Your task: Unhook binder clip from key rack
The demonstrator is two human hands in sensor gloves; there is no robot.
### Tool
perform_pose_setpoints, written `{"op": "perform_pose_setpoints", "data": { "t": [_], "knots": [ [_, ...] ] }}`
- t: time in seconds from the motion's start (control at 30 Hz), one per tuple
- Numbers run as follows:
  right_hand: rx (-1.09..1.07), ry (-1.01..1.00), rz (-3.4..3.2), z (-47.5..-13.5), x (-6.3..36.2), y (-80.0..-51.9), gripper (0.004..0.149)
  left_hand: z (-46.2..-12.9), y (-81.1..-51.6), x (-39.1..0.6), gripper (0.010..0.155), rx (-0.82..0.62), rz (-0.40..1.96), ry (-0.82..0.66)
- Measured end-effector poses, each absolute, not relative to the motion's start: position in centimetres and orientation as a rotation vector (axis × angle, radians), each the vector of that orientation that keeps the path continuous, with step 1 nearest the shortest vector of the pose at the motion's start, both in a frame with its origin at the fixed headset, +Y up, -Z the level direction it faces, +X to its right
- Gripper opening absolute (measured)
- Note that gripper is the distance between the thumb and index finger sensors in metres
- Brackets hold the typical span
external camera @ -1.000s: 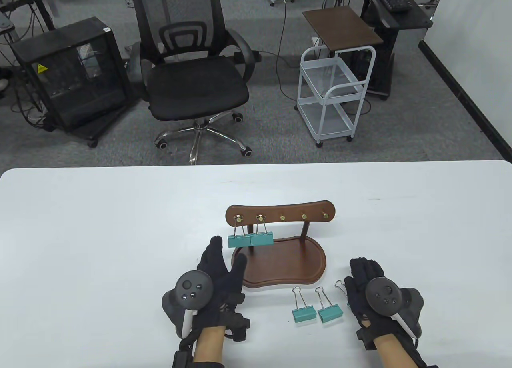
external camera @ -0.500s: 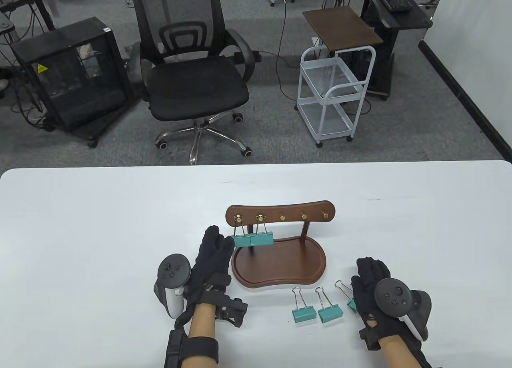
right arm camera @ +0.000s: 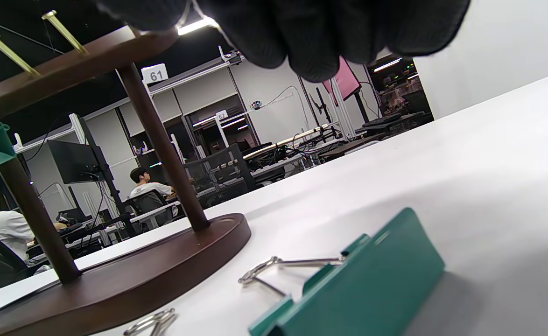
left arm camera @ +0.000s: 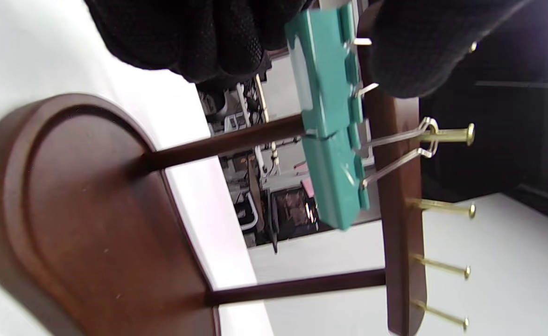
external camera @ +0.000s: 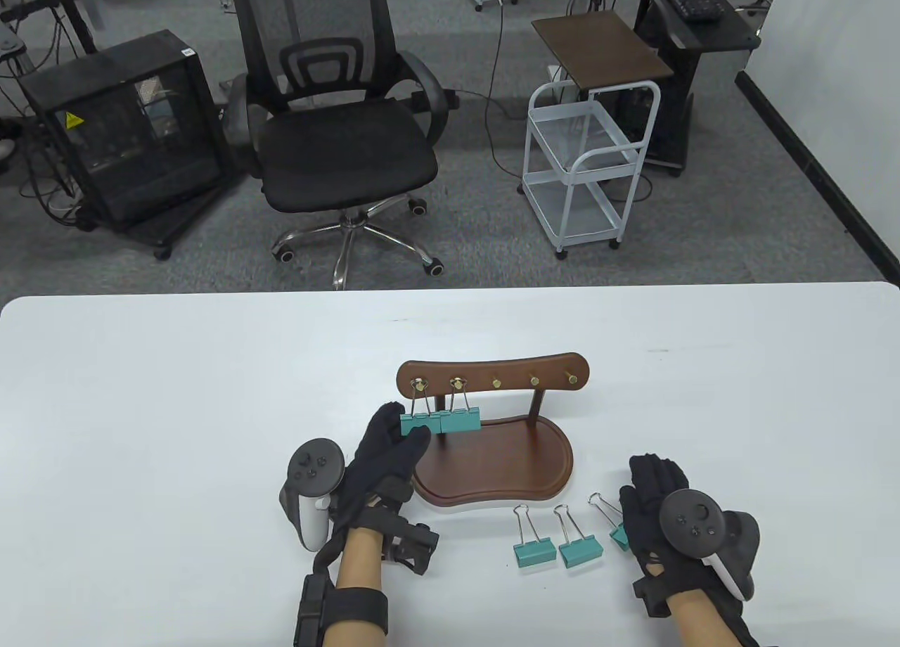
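A brown wooden key rack [external camera: 513, 367] stands on its base mid-table. Two teal binder clips hang from its two leftmost brass hooks. My left hand [external camera: 404, 430] pinches the leftmost hanging clip [external camera: 415, 424], fingers on its left side and thumb under it. In the left wrist view my left hand [left arm camera: 330, 44] has this clip [left arm camera: 320, 79] between fingers and thumb, with its wires on the hook. The second hanging clip [external camera: 460, 420] is untouched. My right hand [external camera: 650, 478] rests flat and open on the table, right of the rack.
Two teal clips [external camera: 532, 554] [external camera: 581, 550] lie in front of the rack base [external camera: 492, 475]. A third clip [external camera: 617, 534] lies partly under my right hand and also shows in the right wrist view [right arm camera: 362, 284]. Three right-hand hooks are bare.
My left hand has moved right onto the leftmost hanging clip, and its thumb has come up under the clip. The right hand has stayed still over the last half second.
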State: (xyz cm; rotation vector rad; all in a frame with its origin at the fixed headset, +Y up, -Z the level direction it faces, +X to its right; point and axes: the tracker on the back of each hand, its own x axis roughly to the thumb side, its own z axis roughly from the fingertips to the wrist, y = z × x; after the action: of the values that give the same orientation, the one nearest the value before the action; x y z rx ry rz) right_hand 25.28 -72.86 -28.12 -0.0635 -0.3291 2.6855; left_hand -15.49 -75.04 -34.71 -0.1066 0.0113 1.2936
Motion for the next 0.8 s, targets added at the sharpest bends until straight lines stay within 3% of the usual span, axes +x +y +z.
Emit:
{"op": "perform_pose_setpoints", "data": {
  "t": [0.4,0.8],
  "knots": [
    [-0.071,-0.321,2.683,-28.13,25.37,-72.88,0.058,-35.11,-75.27,-15.12,0.068,-0.16,1.418,0.008],
    [-0.076,-0.32,2.689,-28.14,25.42,-72.87,0.058,-34.85,-74.93,-15.3,0.059,-0.137,1.469,-0.015]
  ]
}}
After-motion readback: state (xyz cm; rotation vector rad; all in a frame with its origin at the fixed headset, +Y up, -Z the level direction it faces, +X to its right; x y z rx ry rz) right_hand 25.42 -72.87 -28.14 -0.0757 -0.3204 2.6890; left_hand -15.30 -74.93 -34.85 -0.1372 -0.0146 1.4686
